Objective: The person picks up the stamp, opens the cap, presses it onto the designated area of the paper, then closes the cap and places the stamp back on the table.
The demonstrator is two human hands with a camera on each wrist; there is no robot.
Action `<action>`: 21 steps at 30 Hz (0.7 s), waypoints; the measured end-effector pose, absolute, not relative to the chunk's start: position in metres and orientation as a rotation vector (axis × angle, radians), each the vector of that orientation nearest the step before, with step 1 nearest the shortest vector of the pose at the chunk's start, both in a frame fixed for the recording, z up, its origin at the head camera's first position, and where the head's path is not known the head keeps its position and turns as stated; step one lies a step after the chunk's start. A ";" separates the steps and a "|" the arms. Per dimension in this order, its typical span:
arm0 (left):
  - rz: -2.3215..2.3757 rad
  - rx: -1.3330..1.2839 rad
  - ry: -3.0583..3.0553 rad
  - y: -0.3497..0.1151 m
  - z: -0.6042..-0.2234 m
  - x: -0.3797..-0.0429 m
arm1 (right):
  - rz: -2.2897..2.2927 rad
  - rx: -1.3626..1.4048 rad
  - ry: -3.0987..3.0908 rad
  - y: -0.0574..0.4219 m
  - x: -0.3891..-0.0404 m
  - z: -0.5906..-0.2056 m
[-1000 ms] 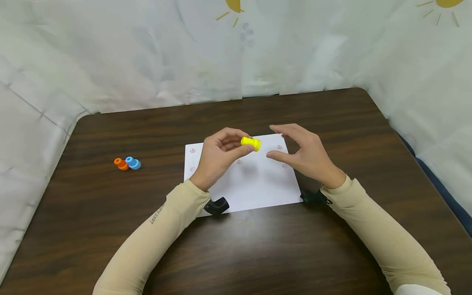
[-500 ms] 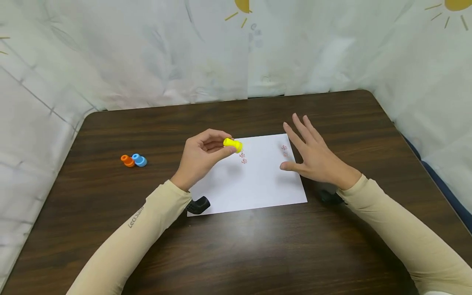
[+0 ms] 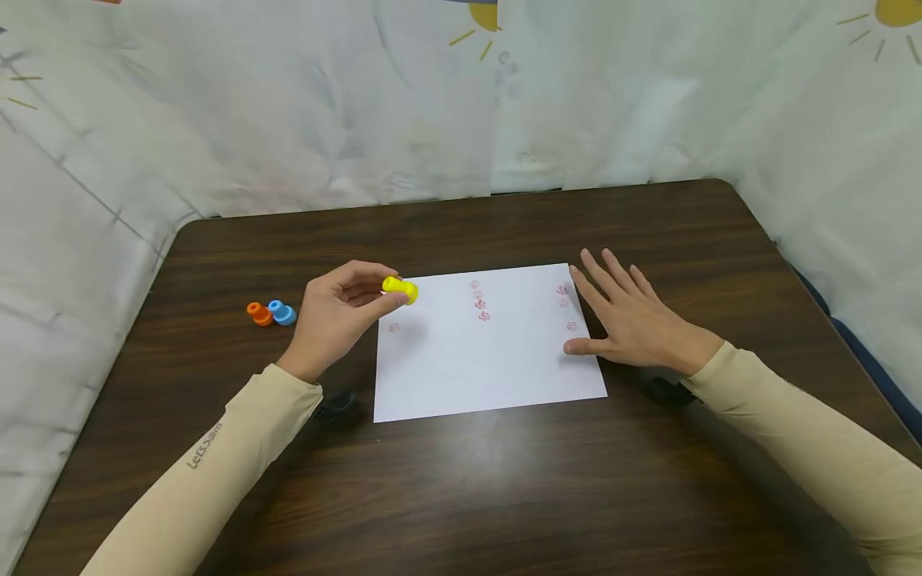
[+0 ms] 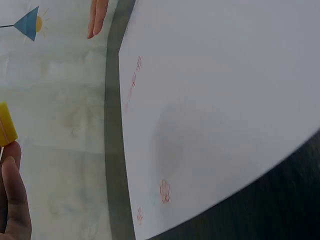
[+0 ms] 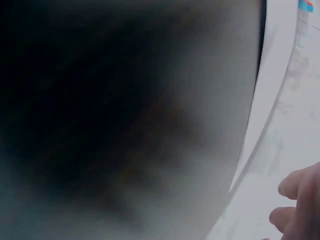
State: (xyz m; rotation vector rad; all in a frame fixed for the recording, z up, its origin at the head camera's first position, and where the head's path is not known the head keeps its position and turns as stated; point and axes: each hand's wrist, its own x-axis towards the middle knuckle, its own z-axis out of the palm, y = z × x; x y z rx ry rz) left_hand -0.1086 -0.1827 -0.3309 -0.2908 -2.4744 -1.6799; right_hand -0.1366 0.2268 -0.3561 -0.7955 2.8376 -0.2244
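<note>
My left hand (image 3: 334, 320) pinches a small yellow stamp (image 3: 400, 290) between thumb and fingers. It holds the stamp tilted above the upper left part of a white sheet of paper (image 3: 497, 368). Red flower prints (image 3: 481, 304) run down the sheet's top middle, with others near its left and right sides. In the left wrist view, the yellow stamp (image 4: 7, 125) shows only in part at the left edge. At the paper's right edge, my right hand (image 3: 637, 328) has its fingers spread and holds nothing. Whether its palm touches the paper is unclear.
An orange stamp (image 3: 259, 314) and a blue stamp (image 3: 282, 313) stand side by side left of my left hand. The dark wooden table (image 3: 468, 496) reaches back to a pale printed curtain (image 3: 317, 120).
My left hand has carried the yellow stamp leftward from the paper's middle to its upper left. My right hand has spread its fingers and moved right, to the sheet's right edge.
</note>
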 end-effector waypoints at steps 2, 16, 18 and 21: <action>-1.646 -0.288 -2.469 -0.189 -0.328 -0.106 | -0.193 -0.796 2.826 0.229 -0.136 -0.357; -1.346 -0.140 -2.531 -0.237 -0.320 -0.087 | -0.113 -0.823 2.737 0.235 -0.130 -0.362; -1.304 -0.108 -2.545 -0.245 -0.321 -0.083 | -0.112 -0.829 2.737 0.235 -0.130 -0.362; -1.268 -0.084 -2.561 -0.256 -0.322 -0.078 | -0.106 -0.830 2.739 0.236 -0.130 -0.363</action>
